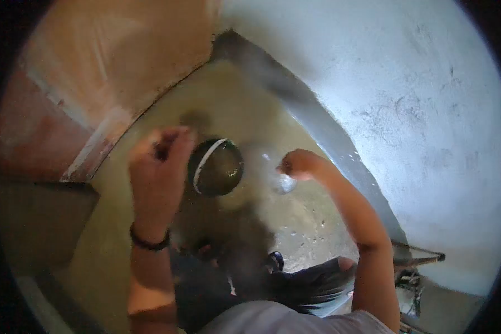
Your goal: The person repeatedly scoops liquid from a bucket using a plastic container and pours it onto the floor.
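Observation:
A dark round bucket (239, 177) stands on the floor, with a pale curved handle (204, 158) lying across its left side. Light glints on what looks like liquid inside. My left hand (162, 158) is raised just left of the bucket, fingers curled toward the thumb; whatever it may hold is hidden and blurred. To the right of the bucket, my right hand (303, 165) is closed with its fingers bent inward. Just below it shows a shiny, clear or silvery round shape (285, 184), too blurred to name. I cannot tell whether the hand touches it.
The floor (312, 220) looks wet and narrows to a corner ahead. An orange-brown wall (150, 50) rises on the left, a whitish wall (417, 122) on the right. A thin frame-like object (420, 259) stands at lower right. My bent legs are close below.

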`<state>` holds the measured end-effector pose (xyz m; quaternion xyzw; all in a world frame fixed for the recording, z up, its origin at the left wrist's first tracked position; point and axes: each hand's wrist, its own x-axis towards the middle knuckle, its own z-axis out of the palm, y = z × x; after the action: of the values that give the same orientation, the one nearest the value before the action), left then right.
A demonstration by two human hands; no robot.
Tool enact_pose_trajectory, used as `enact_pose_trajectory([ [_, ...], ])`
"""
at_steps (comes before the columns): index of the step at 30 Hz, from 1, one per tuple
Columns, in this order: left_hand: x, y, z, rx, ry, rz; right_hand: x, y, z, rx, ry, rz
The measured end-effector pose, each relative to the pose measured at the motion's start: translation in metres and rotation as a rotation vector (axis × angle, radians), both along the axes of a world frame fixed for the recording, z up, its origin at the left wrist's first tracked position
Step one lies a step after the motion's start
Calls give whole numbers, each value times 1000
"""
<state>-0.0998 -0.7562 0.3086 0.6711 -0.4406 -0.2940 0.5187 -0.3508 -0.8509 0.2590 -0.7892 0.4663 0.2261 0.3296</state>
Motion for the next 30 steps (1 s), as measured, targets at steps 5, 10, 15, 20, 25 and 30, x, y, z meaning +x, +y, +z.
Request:
enact_pose_trajectory([
  [5, 26, 23, -15, 130, -37, 28, -209, -5, -172, -225, 423, -103],
  [10, 48, 44, -25, 158, -301, 129, -378, 65, -257, -187, 791, -261],
  [15, 56, 53, -26, 241, -267, 141, -412, 117, -294, 24, 1076, -341],
  [20, 44, 50, -21, 227, -284, 122, -412, 95, -322, -109, 853, -191],
  [25, 39, 50, -10, 238, -377, 85, -373, 37, -381, 10, 924, -219],
  [30, 35, 53, -17, 137, -301, 127, -259, -12, -348, -175, 666, -97],
])
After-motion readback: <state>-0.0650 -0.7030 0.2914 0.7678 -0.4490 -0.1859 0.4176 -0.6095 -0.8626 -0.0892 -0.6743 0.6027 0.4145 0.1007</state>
